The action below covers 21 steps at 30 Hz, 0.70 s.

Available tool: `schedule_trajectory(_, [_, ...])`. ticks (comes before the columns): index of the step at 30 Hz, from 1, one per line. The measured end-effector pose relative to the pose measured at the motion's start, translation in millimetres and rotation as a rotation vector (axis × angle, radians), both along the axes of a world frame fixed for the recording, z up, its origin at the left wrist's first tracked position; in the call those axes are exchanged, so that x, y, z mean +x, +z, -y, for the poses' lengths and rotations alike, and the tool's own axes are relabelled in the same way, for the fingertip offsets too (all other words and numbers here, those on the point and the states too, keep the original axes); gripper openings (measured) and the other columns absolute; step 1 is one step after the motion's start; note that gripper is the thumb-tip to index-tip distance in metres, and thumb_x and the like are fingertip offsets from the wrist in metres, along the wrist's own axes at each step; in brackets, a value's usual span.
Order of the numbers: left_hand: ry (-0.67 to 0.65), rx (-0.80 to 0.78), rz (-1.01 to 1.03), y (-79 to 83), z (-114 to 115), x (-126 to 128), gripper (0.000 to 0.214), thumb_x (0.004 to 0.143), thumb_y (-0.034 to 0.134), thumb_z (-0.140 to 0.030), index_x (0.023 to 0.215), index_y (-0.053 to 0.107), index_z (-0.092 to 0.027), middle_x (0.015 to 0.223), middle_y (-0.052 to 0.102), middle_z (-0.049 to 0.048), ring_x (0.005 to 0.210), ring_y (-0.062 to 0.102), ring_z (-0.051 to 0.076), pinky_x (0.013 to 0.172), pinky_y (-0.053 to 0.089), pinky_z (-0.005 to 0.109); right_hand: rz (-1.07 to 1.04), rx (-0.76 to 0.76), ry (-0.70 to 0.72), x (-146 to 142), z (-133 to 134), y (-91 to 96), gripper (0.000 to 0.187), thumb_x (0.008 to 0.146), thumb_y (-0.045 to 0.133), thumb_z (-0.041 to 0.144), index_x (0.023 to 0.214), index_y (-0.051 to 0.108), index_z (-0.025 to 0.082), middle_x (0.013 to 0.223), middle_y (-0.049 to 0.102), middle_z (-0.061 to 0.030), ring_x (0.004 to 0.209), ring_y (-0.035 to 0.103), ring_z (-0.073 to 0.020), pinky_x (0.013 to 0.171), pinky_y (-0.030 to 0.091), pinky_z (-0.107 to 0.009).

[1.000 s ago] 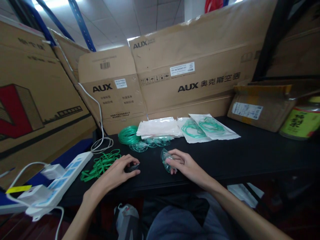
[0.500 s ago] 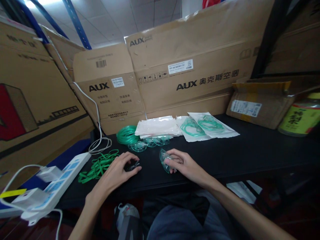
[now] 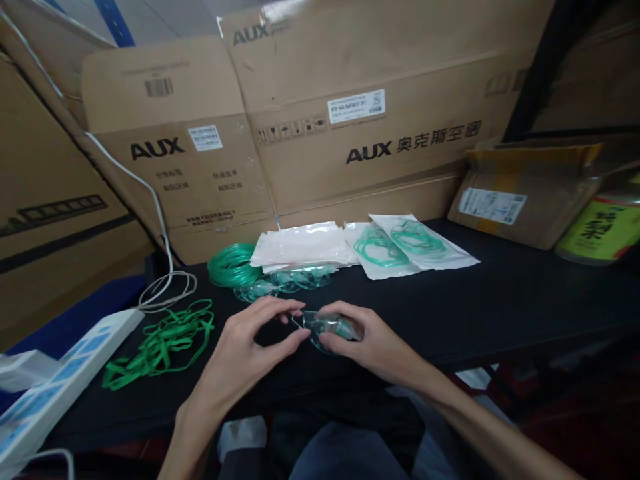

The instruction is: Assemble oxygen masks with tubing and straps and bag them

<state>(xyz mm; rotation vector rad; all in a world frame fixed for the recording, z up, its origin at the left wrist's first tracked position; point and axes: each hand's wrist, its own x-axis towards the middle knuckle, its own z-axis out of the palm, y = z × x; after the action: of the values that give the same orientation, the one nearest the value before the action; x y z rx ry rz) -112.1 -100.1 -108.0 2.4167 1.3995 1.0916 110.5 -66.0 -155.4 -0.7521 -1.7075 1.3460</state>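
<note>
My right hand (image 3: 363, 333) grips a clear green-tinted oxygen mask (image 3: 327, 325) just above the black table, fingers on top and thumb at the near side. Pinched between the thumb and fingers of my left hand (image 3: 260, 337) is a thin, bent metal strip (image 3: 297, 320), held against the left edge of the mask. Beyond my hands, several more clear masks (image 3: 293, 280) lie in a row. Left of my left hand is a tangled heap of green elastic straps (image 3: 165, 343).
Behind the masks are a coil of green tubing (image 3: 233, 265), a stack of white pouches (image 3: 305, 245) and pouches of green tubing (image 3: 420, 240). A white power strip (image 3: 65, 380) lies at left. A carton (image 3: 530, 200) and labelled jar (image 3: 603, 227) stand at right, with large cardboard panels (image 3: 300, 180) behind.
My left hand has come up from the table with the metal strip and moved right to the mask. The right hand has turned the mask on its side. The view has shifted to the right.
</note>
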Motion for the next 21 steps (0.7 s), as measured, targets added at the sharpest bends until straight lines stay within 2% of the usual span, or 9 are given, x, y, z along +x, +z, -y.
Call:
schedule_trajectory(7, [-0.016,0.021,-0.079,-6.7,-11,6,0.027,0.088,0.073,-0.043,0.113,0.074,-0.033,0.108,0.072,0.0026,0.100,0.069,0.022,0.088,0.058,0.034,0.017,-0.023,0.057,3,-1,3.2,0.017,0.088,0.072,0.030,0.103,0.074,0.022,0.095,0.072,-0.0002,0.085,0.062,-0.0172,0.075,0.047,-0.026])
schedule_trajectory(13, [-0.088,-0.016,-0.025,-20.7,-15,4,0.029,0.091,0.070,-0.041,0.118,0.074,-0.032,0.111,0.076,0.0027,0.102,0.072,0.024,0.091,0.060,0.037,0.031,-0.090,0.077,5,0,5.7,0.017,0.090,0.070,0.036,0.099,0.074,0.023,0.090,0.071,-0.0006,0.081,0.062,-0.0179,0.071,0.048,-0.026])
schedule_trajectory(17, [-0.114,-0.008,0.006,-28.1,-13,3,0.034,0.090,0.072,-0.039,0.124,0.071,-0.033,0.114,0.075,0.0022,0.102,0.072,0.021,0.090,0.060,0.033,0.048,-0.110,0.068,4,2,8.0,0.017,0.090,0.070,0.037,0.099,0.075,0.024,0.090,0.070,-0.0008,0.080,0.061,-0.0180,0.070,0.047,-0.027])
schedule_trajectory(21, [-0.123,-0.004,0.008,-28.3,-11,3,0.034,0.091,0.073,-0.031,0.125,0.071,-0.028,0.113,0.074,0.0031,0.100,0.071,0.018,0.089,0.058,0.028,0.068,-0.123,0.086,4,2,13.6,0.023,0.090,0.071,0.038,0.106,0.075,0.022,0.086,0.068,0.0005,0.079,0.059,-0.0156,0.070,0.046,-0.024])
